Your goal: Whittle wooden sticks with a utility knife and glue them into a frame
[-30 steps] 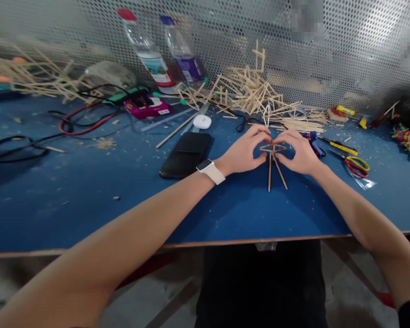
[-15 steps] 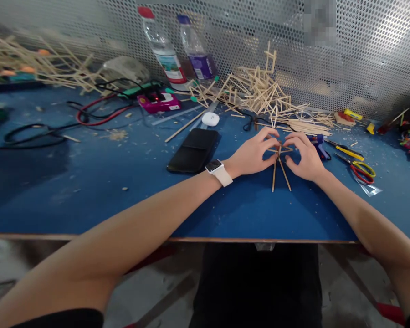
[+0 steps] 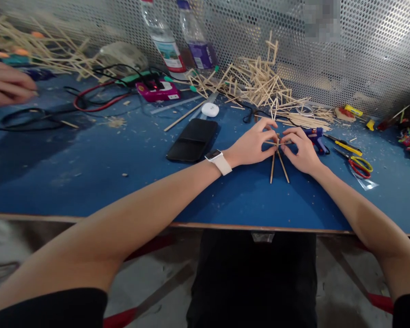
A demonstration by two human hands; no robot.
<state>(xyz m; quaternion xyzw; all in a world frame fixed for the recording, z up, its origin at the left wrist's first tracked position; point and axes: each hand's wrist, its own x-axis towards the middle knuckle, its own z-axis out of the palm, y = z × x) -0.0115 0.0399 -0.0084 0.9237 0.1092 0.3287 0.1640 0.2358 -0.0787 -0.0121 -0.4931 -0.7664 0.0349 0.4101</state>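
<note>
A small frame of thin wooden sticks (image 3: 272, 171) stands on the blue table between my hands, two of its sticks slanting down toward me. My left hand (image 3: 253, 145), with a pale-banded watch (image 3: 218, 161) at the wrist, holds the frame from the left with bent fingers. From the right, my right hand (image 3: 301, 151) pinches a crosswise stick near the top joint. The fingers hide part of that joint. Just beyond my right hand lies a blue glue gun (image 3: 316, 136). A black pouch-like case (image 3: 193, 140) rests left of my left hand.
Loose sticks (image 3: 259, 86) pile up against the perforated metal screen. Scissors (image 3: 360, 165) and a yellow cutter (image 3: 348, 146) lie to the right. Two bottles (image 3: 169, 53), a magenta power box (image 3: 158, 90) and cables are behind. Another person's hand (image 3: 8, 85) is at far left.
Another person's hand has come in at the far left. My right thumb and fingers have drawn together on the crosswise stick. The whole scene sits slightly higher in view.
</note>
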